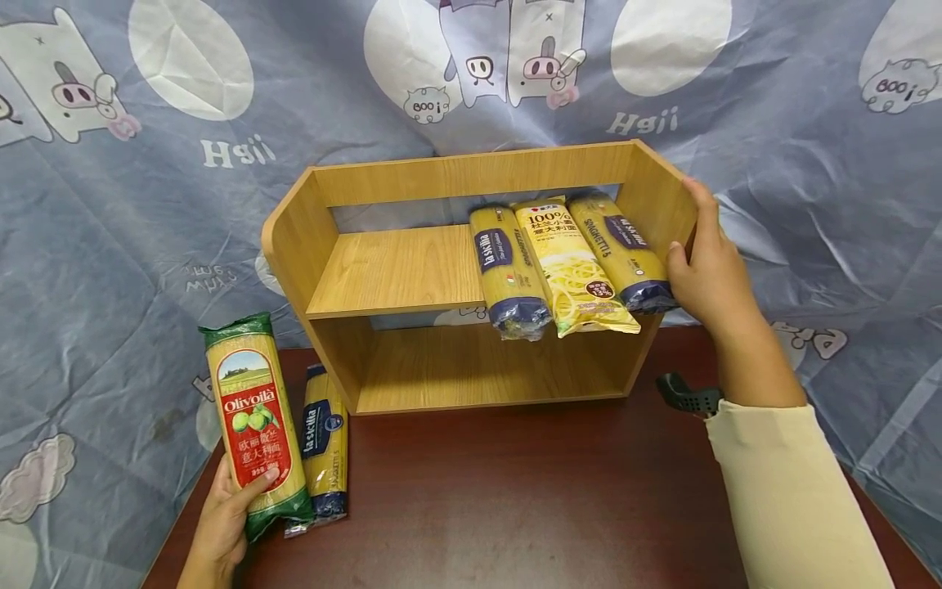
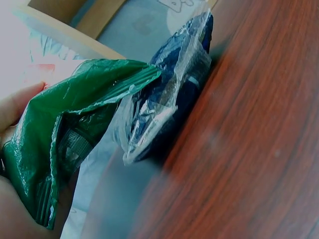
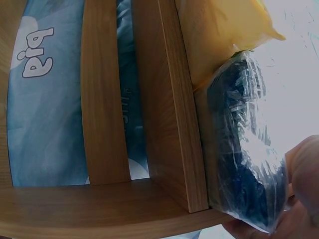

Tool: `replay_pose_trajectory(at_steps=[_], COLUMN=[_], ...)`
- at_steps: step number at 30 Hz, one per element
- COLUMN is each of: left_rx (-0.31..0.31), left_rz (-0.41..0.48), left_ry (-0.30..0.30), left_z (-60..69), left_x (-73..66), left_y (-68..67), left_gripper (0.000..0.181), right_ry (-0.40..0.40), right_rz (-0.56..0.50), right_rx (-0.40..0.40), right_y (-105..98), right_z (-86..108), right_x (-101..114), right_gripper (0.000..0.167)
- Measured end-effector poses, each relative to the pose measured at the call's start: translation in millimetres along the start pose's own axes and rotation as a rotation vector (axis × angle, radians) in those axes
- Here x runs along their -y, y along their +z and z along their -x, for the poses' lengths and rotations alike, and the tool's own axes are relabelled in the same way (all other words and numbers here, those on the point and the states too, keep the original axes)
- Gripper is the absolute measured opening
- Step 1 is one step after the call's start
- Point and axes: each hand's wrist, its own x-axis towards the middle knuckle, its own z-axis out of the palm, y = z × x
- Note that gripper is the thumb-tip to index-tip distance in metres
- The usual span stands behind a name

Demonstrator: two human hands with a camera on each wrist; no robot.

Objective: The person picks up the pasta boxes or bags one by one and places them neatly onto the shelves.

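My left hand [image 1: 221,519] grips the lower end of an Olivoilà spaghetti pack [image 1: 253,409], red-labelled with green ends, thumb across its front. In the left wrist view its crumpled green end [image 2: 94,94] is near a blue-ended la sicilia spaghetti pack [image 2: 174,89], which lies on the table left of the shelf. My right hand [image 1: 710,270] holds the right side panel of the wooden shelf [image 1: 408,266], thumb on the inner side. Beside that thumb lies another la sicilia pack [image 1: 618,249] on the upper board, with a yellow noodle pack [image 1: 570,266] and a third la sicilia pack [image 1: 508,266] to its left.
The packs on the upper board overhang its front edge. Below is the shelf's lower board [image 1: 471,368]. The shelf stands at the back of a dark red-brown table [image 1: 500,491], before a grey-blue printed cloth [image 1: 309,82]. A dark strap piece [image 1: 688,397] shows at the right cuff.
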Motion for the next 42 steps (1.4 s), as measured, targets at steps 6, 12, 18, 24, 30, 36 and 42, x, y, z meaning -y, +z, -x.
replay_pose_trajectory(at_steps=[6, 12, 18, 24, 30, 36, 42], left_rx=[-0.023, -0.054, -0.104, -0.179, -0.215, -0.221, -0.249], left_rz=[-0.012, -0.024, -0.086, -0.123, -0.131, -0.136, -0.111], left_ry=[0.005, 0.037, 0.067, 0.073, 0.071, 0.071, 0.101], left_z=[-0.1, 3.4, 10.1, 17.4, 23.3, 29.6, 36.2], left_x=[-4.5, -10.9, -22.5, -34.0, -41.8, -47.6, -55.2], left_y=[4.5, 10.3, 20.6, 33.4, 41.5, 48.0, 59.0], left_gripper=[0.058, 0.059, 0.063, 0.066, 0.067, 0.068, 0.065], right_ry=[-0.001, 0.002, -0.005, -0.004, -0.007, -0.009, -0.008], right_rz=[-0.006, 0.0, -0.007, -0.013, -0.013, -0.007, 0.001], right_rx=[-0.001, 0.006, -0.001, -0.004, -0.016, -0.025, -0.03], right_y=[0.4, 1.7, 2.2, 1.7, 1.3, 1.1, 1.2], right_z=[-1.1, -1.4, -1.1, -0.8, -0.3, 1.0, 1.4], right_x=[0.9, 0.7, 1.0, 0.8, 0.7, 0.1, -0.9], right_gripper=[0.074, 0.073, 0.074, 0.074, 0.074, 0.075, 0.075])
